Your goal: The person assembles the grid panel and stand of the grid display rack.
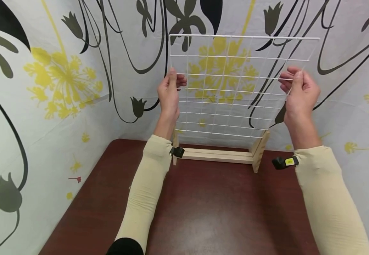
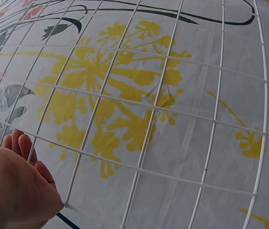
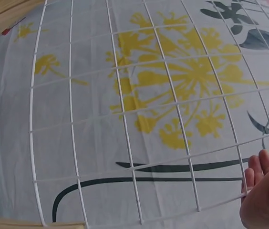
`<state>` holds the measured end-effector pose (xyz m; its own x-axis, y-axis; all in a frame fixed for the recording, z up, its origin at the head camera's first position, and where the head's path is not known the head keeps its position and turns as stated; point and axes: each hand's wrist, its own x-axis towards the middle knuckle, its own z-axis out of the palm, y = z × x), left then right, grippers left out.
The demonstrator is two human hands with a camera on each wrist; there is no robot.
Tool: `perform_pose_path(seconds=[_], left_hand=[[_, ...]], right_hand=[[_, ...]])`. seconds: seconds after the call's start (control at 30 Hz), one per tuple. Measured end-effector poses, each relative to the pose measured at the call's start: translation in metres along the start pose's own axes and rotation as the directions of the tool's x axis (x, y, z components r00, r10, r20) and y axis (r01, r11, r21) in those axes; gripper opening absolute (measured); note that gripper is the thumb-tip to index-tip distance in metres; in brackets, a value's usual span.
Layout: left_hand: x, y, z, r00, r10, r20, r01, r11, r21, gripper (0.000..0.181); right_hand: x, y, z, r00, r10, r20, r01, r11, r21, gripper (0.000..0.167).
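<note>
A white wire grid panel [image 1: 245, 36] stands up in front of me, held by its two side edges. My left hand [image 1: 170, 94] grips the left edge, thumb on the near side and fingers behind the wires. On the opposite edge, my right hand [image 1: 301, 94] pinches the wire between thumb and fingers. Below the panel is a wooden stand [image 1: 217, 156] with two end pieces joined by a crossbar. The panel's lower corners lie close to those end pieces; whether they touch, I cannot tell. Both wrist views show the grid wires [image 2: 138, 169] close up.
The stand rests near the back of a dark reddish-brown table [image 1: 210, 209]. Behind and to the sides hangs a pale cloth [image 1: 120, 71] printed with yellow flowers and dark stems. Small black devices [image 1: 284, 162] are strapped at both wrists.
</note>
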<state>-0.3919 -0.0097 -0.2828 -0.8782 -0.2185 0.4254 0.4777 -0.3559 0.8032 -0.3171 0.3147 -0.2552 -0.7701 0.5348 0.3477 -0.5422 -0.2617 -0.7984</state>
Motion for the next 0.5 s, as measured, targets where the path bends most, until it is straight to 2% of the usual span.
perform_pose_path(seconds=[0.27,0.5], left_hand=[[-0.0011,-0.0039,-0.0050,1.000,-0.007,0.016,0.007,1.000,-0.002,0.039],[-0.0021,-0.0068,-0.0090,1.000,-0.023,0.021,0.022,1.000,0.010,0.040]], right_hand=[[0.0010,0.0045,-0.0015,1.000,-0.015,0.024,0.015,1.000,-0.018,0.025],[0.0032,0.0083,-0.0017,0.998,-0.040,0.044,0.044,0.995,-0.095,0.026]])
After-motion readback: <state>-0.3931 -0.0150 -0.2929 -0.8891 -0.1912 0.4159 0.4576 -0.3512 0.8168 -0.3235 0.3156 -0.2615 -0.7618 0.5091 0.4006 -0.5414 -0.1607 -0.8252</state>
